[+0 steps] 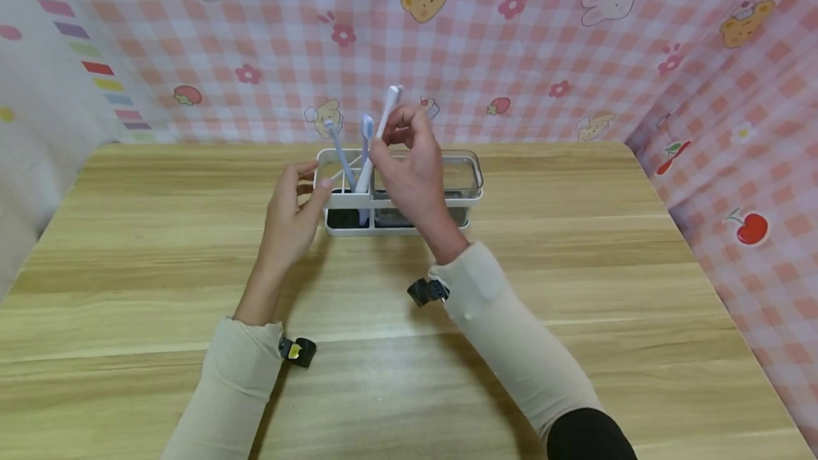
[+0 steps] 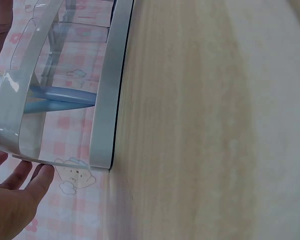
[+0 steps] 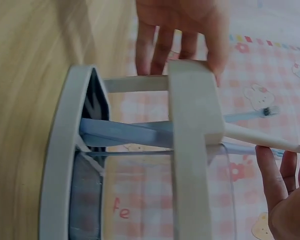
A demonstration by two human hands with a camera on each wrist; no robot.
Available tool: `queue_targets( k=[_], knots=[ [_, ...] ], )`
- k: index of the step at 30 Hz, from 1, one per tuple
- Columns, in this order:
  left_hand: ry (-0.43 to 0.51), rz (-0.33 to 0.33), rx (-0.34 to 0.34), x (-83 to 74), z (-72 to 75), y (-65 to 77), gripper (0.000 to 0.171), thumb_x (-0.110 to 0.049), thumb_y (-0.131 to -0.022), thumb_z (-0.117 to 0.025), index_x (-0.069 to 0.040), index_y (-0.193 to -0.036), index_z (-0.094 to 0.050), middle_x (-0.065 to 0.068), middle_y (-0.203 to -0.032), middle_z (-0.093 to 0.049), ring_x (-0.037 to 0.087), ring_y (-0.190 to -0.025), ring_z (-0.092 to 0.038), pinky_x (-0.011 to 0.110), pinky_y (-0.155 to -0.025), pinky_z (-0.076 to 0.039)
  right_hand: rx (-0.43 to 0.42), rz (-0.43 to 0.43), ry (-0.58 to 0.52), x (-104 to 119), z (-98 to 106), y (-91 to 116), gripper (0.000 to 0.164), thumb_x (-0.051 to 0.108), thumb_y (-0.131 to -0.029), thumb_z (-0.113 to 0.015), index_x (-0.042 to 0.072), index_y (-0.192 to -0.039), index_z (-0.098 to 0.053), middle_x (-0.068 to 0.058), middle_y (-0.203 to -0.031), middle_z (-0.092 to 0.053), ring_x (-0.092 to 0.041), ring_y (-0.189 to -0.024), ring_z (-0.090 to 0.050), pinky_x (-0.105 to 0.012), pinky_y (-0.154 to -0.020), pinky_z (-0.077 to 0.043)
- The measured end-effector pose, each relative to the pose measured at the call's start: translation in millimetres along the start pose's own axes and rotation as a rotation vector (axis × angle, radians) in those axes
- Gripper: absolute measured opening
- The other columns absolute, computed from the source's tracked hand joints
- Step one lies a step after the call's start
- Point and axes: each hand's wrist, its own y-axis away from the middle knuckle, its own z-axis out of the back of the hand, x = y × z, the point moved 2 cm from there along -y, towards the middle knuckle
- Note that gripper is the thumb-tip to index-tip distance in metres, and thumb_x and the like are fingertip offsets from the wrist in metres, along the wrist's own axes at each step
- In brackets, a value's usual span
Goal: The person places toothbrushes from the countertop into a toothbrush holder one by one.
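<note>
A white two-tier toothbrush holder [image 1: 418, 202] stands at the back of the table. My left hand [image 1: 289, 215] grips its left end, thumb at the front of the upper rim and fingers round the side. With thumb and fingers, my right hand [image 1: 415, 172] pinches a white toothbrush [image 1: 388, 108] that slants down into the left section. Its lower end is hidden behind the upper rim [image 3: 196, 145] in the right wrist view. Two bluish toothbrushes lean beside it: a light blue one [image 1: 339, 148] to the left and another [image 1: 367, 128] close by.
A clear bin [image 1: 469, 162] fills the holder's right section. The wooden table [image 1: 358, 389] ends at a pink checked cloth [image 1: 287, 48] hanging behind and to the right. White cloth [image 1: 38, 126] hangs at the left. Each sleeve cuff carries a small black camera [image 1: 428, 292].
</note>
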Motion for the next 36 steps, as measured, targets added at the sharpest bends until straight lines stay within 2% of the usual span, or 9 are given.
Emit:
queue_targets(
  k=[9, 16, 26, 36],
  knots=[
    [0.005, 0.005, -0.003, 1.3, 0.5, 0.4, 0.045, -0.027, -0.104, -0.056, -0.003, -0.142, -0.05, 0.017, -0.133, -0.054, 0.03, -0.116, -0.054, 0.046, -0.095, -0.05, 0.043, -0.024, 0.032, -7.2, -7.4, 6.1, 0.022, -0.008, -0.09, -0.059, 0.0, -0.108, -0.049, -0.013, -0.103, -0.057, -0.023, -0.092, -0.059, -0.029, -0.06, -0.056],
    [-0.006, 0.001, -0.005, 2.2, 0.5, -1.1, 0.045, -0.027, -0.105, -0.056, -0.003, -0.141, -0.05, 0.017, -0.133, -0.053, 0.03, -0.116, -0.054, 0.046, -0.095, -0.05, 0.092, -0.024, 0.082, -9.6, -10.3, 9.5, 0.022, -0.007, -0.091, -0.058, 0.0, -0.109, -0.049, -0.014, -0.106, -0.058, -0.025, -0.096, -0.059, -0.032, -0.067, -0.06],
    [0.004, 0.002, 0.004, -0.3, 0.6, -0.7, 0.045, -0.026, -0.104, -0.057, -0.002, -0.142, -0.05, 0.018, -0.131, -0.054, 0.031, -0.115, -0.055, 0.046, -0.095, -0.051, 0.103, 0.012, 0.154, -13.6, -10.0, 12.7, 0.02, -0.006, -0.09, -0.059, 0.0, -0.106, -0.049, -0.016, -0.103, -0.061, -0.026, -0.093, -0.062, -0.035, -0.069, -0.06],
    [0.001, 0.001, 0.006, -0.8, 1.2, -0.8, 0.045, -0.027, -0.104, -0.057, -0.002, -0.142, -0.05, 0.018, -0.132, -0.053, 0.032, -0.115, -0.054, 0.047, -0.095, -0.051, 0.13, -0.002, 0.194, -16.7, -8.2, 14.1, 0.018, -0.005, -0.09, -0.06, 0.001, -0.104, -0.051, -0.015, -0.102, -0.063, -0.025, -0.092, -0.065, -0.026, -0.07, -0.059]
  ],
)
